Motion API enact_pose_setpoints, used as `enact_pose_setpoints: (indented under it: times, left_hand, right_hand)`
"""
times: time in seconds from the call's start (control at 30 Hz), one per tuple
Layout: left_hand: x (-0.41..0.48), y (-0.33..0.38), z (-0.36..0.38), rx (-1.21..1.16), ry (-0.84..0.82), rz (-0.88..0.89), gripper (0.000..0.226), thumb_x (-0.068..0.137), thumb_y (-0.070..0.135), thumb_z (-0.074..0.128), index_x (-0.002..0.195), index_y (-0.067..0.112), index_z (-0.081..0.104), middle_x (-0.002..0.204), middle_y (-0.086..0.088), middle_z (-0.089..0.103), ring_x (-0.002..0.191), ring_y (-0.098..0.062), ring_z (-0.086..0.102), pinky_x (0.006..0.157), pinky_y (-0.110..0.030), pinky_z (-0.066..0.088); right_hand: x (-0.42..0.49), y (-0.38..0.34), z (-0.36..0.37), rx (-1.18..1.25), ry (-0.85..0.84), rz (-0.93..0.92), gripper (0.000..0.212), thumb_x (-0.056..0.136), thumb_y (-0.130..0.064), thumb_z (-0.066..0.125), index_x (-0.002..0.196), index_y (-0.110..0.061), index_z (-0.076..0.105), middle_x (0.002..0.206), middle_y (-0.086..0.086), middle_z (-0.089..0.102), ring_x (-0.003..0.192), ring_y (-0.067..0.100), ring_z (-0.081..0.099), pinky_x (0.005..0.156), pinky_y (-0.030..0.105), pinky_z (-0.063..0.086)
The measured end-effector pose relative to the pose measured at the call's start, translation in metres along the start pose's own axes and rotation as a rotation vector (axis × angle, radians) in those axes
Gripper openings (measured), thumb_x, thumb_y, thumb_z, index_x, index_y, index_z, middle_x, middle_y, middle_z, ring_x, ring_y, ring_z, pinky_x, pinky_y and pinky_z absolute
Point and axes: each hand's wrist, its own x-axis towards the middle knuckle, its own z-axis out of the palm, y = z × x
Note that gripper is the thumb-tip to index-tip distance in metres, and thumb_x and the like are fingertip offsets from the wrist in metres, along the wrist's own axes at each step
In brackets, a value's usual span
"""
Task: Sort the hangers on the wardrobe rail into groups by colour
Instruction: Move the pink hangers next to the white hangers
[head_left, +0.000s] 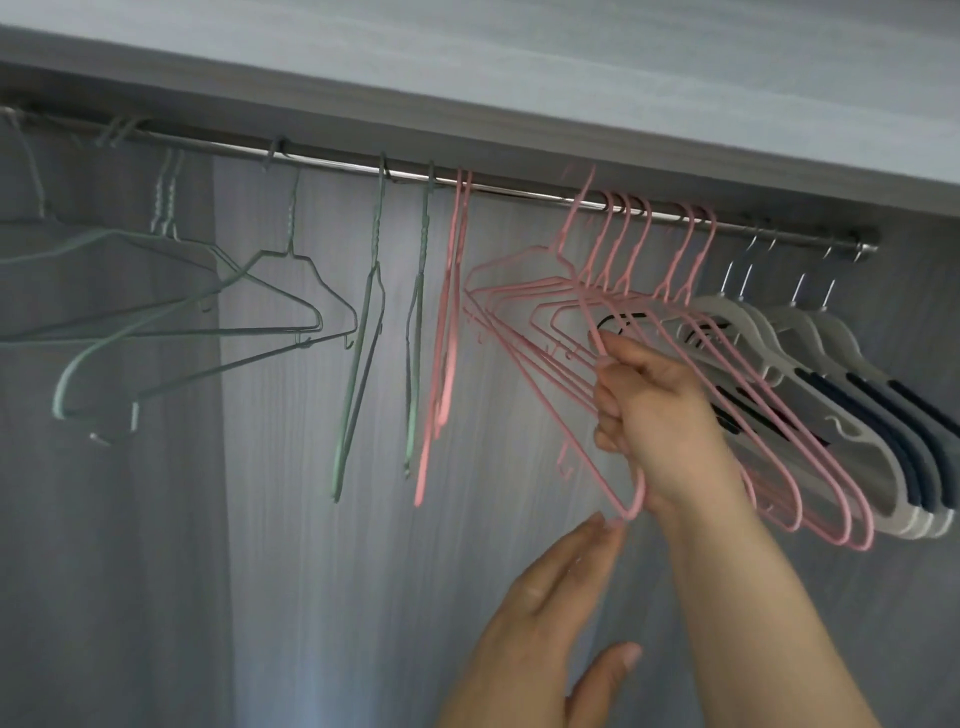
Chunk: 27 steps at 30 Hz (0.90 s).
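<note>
A metal wardrobe rail (332, 162) runs from upper left down to the right. Several green wire hangers (283, 291) hang on its left half. Two pink hangers (448, 322) hang alone in the middle, and a bunch of several pink hangers (810, 447) sits right of them. Several grey padded hangers (852, 395) with dark strips hang at the far right. My right hand (660, 415) grips one pink hanger (550, 395) by its arm; its hook is lifted just off the rail. My left hand (545, 603) is open, its fingertips touching that hanger's lower corner.
A grey shelf board (519, 78) lies close above the rail. The grey wardrobe back wall (260, 571) fills the space behind. The rail's end bracket (865, 248) is at the right.
</note>
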Motion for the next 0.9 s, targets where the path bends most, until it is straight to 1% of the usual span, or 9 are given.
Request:
enact_pose_setpoints:
  times: [0.1, 0.23, 0.37, 0.47, 0.53, 0.6, 0.7, 0.83, 0.9]
  left_hand:
    - [-0.003, -0.005, -0.002, -0.005, 0.076, 0.01, 0.059, 0.081, 0.055, 0.045, 0.128, 0.063, 0.01, 0.139, 0.04, 0.015, 0.127, 0.017, 0.025, 0.102, -0.002, 0.021]
    - [-0.006, -0.004, -0.014, 0.145, 0.314, 0.072, 0.043, 0.078, 0.032, 0.052, 0.117, 0.049, 0.044, 0.108, 0.028, 0.05, 0.091, 0.013, 0.052, 0.075, -0.003, 0.041]
    - [-0.003, 0.011, -0.042, 0.284, 0.569, 0.195, 0.027, 0.08, 0.025, 0.054, 0.105, 0.035, 0.053, 0.092, 0.02, 0.051, 0.077, 0.011, 0.047, 0.073, -0.003, 0.038]
    - [0.009, 0.021, -0.067, 0.325, 0.617, 0.146, 0.032, 0.082, 0.027, 0.055, 0.113, 0.03, 0.051, 0.101, 0.016, 0.048, 0.078, 0.003, 0.05, 0.074, -0.005, 0.041]
    - [0.023, 0.023, -0.079, 0.376, 0.596, 0.055, 0.04, 0.082, 0.029, 0.06, 0.121, 0.028, 0.049, 0.111, 0.015, 0.047, 0.083, 0.0, 0.05, 0.081, -0.009, 0.041]
    - [0.036, 0.019, -0.085, 0.44, 0.561, -0.023, 0.044, 0.081, 0.023, 0.064, 0.123, 0.021, 0.051, 0.118, 0.008, 0.053, 0.091, -0.01, 0.053, 0.084, -0.016, 0.041]
    - [0.048, 0.009, -0.086, 0.527, 0.495, -0.096, 0.044, 0.08, 0.012, 0.066, 0.122, 0.01, 0.054, 0.112, -0.007, 0.064, 0.089, -0.024, 0.059, 0.079, -0.02, 0.043]
    - [0.052, 0.003, -0.087, 0.48, 0.475, -0.136, 0.039, 0.085, 0.01, 0.059, 0.123, 0.011, 0.054, 0.101, -0.009, 0.069, 0.083, -0.024, 0.064, 0.072, -0.02, 0.041]
    - [0.052, 0.0, -0.087, 0.438, 0.505, -0.134, 0.036, 0.088, 0.014, 0.054, 0.124, 0.012, 0.054, 0.095, -0.009, 0.07, 0.079, -0.019, 0.062, 0.066, -0.011, 0.035]
  right_hand:
    - [0.017, 0.011, 0.011, -0.05, 0.058, 0.019, 0.038, 0.093, -0.003, 0.035, 0.126, -0.012, 0.052, 0.051, -0.005, 0.032, 0.037, 0.004, 0.025, 0.034, 0.012, 0.024]
    - [0.023, 0.024, 0.01, -0.225, 0.077, 0.003, 0.042, 0.092, -0.006, 0.034, 0.129, -0.016, 0.053, 0.048, -0.011, 0.038, 0.037, 0.003, 0.03, 0.039, 0.014, 0.031]
    - [0.015, 0.032, -0.007, -0.392, 0.113, -0.017, 0.045, 0.094, -0.007, 0.035, 0.137, -0.019, 0.043, 0.089, -0.005, 0.05, 0.071, 0.002, 0.045, 0.076, 0.024, 0.042]
    - [0.003, 0.027, -0.014, -0.641, 0.077, 0.032, 0.042, 0.096, -0.015, 0.037, 0.139, -0.016, 0.037, 0.102, 0.006, 0.055, 0.075, 0.015, 0.056, 0.067, 0.029, 0.047]
    - [-0.004, 0.024, -0.015, -0.952, 0.022, 0.056, 0.058, 0.095, -0.021, 0.043, 0.146, -0.011, 0.017, 0.133, 0.014, 0.043, 0.11, 0.029, 0.054, 0.089, 0.037, 0.045]
    - [-0.015, 0.015, -0.007, -1.211, 0.067, -0.131, 0.066, 0.093, -0.023, 0.047, 0.147, -0.009, 0.011, 0.15, 0.014, 0.018, 0.136, 0.033, 0.025, 0.11, 0.036, 0.025]
    - [-0.029, 0.003, 0.015, -1.076, -0.004, -0.505, 0.052, 0.092, -0.014, 0.049, 0.141, -0.008, 0.033, 0.148, 0.011, 0.032, 0.136, 0.026, 0.03, 0.106, 0.015, 0.016]
    - [-0.025, 0.008, 0.045, -0.776, -0.296, -0.325, 0.042, 0.096, -0.015, 0.04, 0.138, -0.014, 0.039, 0.14, 0.004, 0.046, 0.122, 0.017, 0.051, 0.104, 0.026, 0.039]
    - [-0.017, 0.016, 0.051, -0.761, -0.341, -0.252, 0.044, 0.097, -0.017, 0.036, 0.141, -0.017, 0.033, 0.145, 0.004, 0.041, 0.125, 0.017, 0.048, 0.106, 0.027, 0.037]
